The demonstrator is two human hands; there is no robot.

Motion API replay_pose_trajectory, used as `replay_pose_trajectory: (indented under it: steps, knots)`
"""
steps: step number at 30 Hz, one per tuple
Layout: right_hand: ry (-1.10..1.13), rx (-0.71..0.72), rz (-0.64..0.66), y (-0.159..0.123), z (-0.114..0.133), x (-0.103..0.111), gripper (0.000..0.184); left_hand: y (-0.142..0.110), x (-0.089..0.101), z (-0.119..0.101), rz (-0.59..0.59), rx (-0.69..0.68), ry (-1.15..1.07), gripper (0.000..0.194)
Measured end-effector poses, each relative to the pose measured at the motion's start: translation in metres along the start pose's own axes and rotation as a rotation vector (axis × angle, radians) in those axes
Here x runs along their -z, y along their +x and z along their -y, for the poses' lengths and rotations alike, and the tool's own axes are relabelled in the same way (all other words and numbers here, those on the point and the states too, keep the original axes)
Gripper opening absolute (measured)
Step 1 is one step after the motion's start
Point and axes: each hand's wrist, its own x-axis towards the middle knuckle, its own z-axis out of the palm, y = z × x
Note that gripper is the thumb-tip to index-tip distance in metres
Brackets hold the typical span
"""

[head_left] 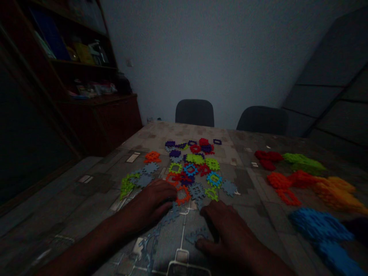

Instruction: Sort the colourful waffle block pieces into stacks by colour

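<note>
Evidently, the right hand (222, 228) is spread loose, its thumb at a grey triangular piece (196, 234); the left hand (158, 197) curls near an orange frame (188, 194), its grip impossible to tell from here. Lifting each piece level, by one edge, should keep teeth from snagging. Notched squares (196, 191), seemingly matte plastic, dot the patterned tabletop (250, 218) beyond

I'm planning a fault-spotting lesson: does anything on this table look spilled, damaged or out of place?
Nothing clearly stands out. Coloured pieces lie loosely scattered on the table; heaps on the right are roughly grouped by colour. It is too dim to judge small cracks.
</note>
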Motion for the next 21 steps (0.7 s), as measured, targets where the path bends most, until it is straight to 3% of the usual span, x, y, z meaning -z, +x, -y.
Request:
replay_pose_trajectory:
  steps: [5,14,21]
  knots:
    - [-0.016,0.027,-0.089,0.021,-0.008,0.004,0.036,0.0,-0.004,0.002,0.028,-0.039,0.005,0.021]
    - [-0.283,0.126,-0.101,0.055,-0.002,0.007,0.016,0.0,-0.003,0.005,0.056,-0.023,0.036,0.023]
    - [-0.21,0.222,-0.105,0.034,-0.006,0.014,0.004,0.002,0.004,0.0,0.064,-0.013,0.066,0.022]
